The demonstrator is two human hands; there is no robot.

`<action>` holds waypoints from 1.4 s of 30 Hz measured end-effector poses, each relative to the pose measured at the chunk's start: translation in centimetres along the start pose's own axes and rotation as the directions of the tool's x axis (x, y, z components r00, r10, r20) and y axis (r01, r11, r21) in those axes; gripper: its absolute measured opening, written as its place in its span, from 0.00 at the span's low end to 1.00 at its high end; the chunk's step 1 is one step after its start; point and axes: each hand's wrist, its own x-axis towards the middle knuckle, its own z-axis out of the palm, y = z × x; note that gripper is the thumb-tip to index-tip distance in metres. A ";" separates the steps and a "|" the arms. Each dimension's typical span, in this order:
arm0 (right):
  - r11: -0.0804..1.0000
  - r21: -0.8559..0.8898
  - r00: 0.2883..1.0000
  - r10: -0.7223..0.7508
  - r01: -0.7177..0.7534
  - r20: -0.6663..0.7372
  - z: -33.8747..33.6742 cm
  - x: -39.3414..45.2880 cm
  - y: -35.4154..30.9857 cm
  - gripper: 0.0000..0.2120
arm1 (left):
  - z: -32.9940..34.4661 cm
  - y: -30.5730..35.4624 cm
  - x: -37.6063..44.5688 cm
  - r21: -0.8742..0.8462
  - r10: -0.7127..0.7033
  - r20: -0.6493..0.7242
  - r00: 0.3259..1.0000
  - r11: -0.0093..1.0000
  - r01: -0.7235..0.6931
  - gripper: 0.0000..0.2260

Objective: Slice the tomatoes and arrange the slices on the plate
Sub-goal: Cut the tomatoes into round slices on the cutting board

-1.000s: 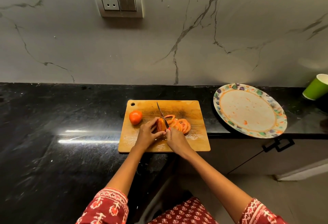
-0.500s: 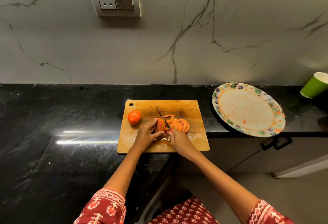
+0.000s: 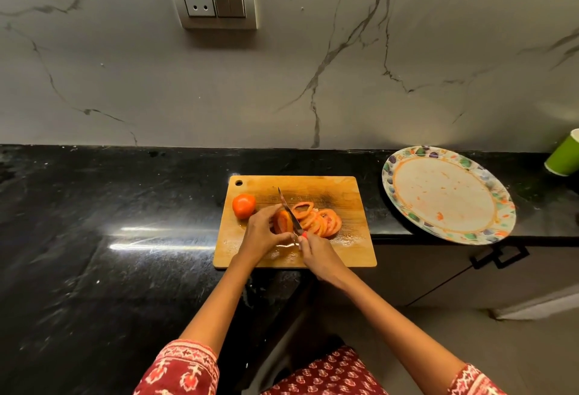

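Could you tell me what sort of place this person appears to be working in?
Most likely a home kitchen: a polished black stone countertop below a grey marble-veined wall with a socket-and-switch plate, a wooden chopping board carrying tomato slices, and a floral-rimmed round plate nearby.

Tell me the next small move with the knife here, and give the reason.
Probably press the knife down through the tomatoes' remaining piece for another slice. The left hand holds that piece, the right hand grips the handle, and the blade sits against its cut face beside the slices.
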 end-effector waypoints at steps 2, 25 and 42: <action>1.000 -0.001 1.000 0.008 -0.008 0.008 -0.1 0.1 0.2 0.10 | 0.7 -0.5 -0.6 0.037 0.050 0.044 0.998 0.998 -0.051 0.38; 0.999 -0.047 1.000 -0.025 0.025 0.003 0.3 0.0 0.4 0.11 | 0.8 -1.3 -1.5 -0.297 -0.015 0.001 1.000 0.955 0.014 0.29; 0.999 -0.031 0.999 -0.025 0.027 0.049 0.7 -1.4 2.4 0.11 | 0.8 -1.7 -1.4 -0.262 -0.002 0.047 0.999 0.965 0.014 0.27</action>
